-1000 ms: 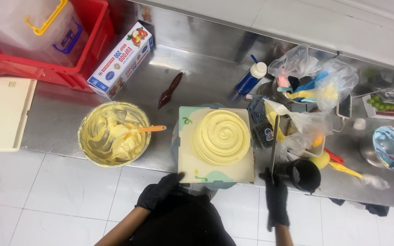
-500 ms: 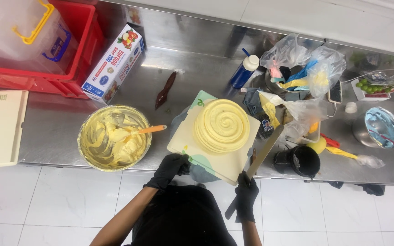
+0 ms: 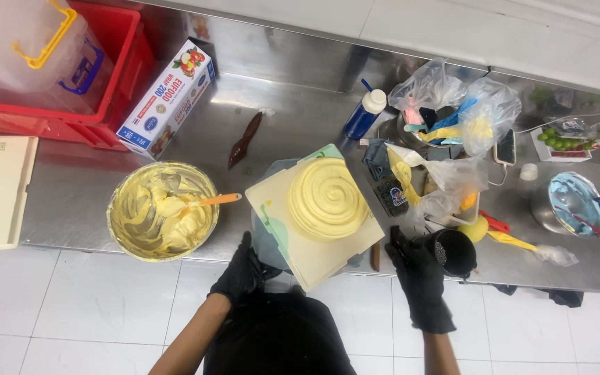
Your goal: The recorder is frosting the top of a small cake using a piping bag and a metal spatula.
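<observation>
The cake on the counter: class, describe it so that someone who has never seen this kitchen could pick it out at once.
Start at the long steel counter and go to its near edge, between the person's two black-gloved hands. There a pale square board sits turned at an angle, and the cake rests on it. It is round, pale yellow, with a spiral swirled into its top, unlike the loose yellow cream in the metal bowl beside it.

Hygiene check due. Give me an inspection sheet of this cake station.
Surface: steel counter, brown smear behind the cake.
Job's things: yellow swirled cake on square board; bowl of yellow cream with orange-handled spatula.
Clutter: plastic bags, blue squeeze bottle, wrap box, red crate, blue-icing bowl, grapes.
Hands: black-gloved; left hand at board's near corner, right hand by black cup.
Cables: white cable by phone.
Surroundings: white tiled floor.
</observation>
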